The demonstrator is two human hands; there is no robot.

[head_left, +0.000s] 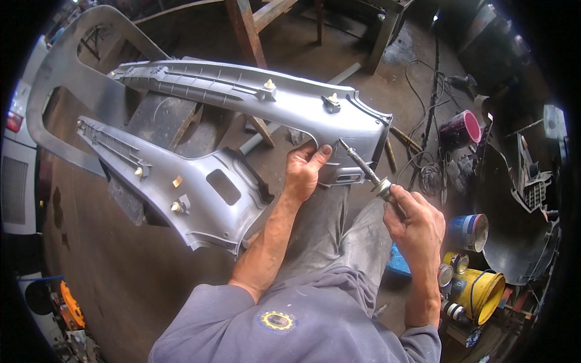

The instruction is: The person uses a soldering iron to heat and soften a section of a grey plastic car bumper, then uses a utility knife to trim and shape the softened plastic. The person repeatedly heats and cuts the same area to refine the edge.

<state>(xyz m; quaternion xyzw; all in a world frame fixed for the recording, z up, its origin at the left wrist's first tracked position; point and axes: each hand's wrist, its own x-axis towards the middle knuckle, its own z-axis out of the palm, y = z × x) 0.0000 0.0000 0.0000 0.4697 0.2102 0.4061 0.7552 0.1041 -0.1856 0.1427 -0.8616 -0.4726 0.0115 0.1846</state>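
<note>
- hands, state: left hand (pixel 304 170) grasps the near edge of the upper silver panel (pixel 290 100), thumb on its face; right hand (pixel 416 221) is closed round the handle of a slim metal-shafted tool (pixel 361 162).
- panel position: ahead of both hands, long axis running from far left to near right, broad end closest to the person.
- governing relation: tool slants forward and leftward from the right hand, tip over the broad end, just right of the left thumb; actual contact cannot be told. left hand is nearer the tip.
- adjacent: lower silver panel (pixel 172 166), left of the left forearm, narrow end far left, not held; dark board (pixel 158 118) visible between the panels.
- right side: yellow bucket (pixel 465 291) lying tilted on the floor.
</note>
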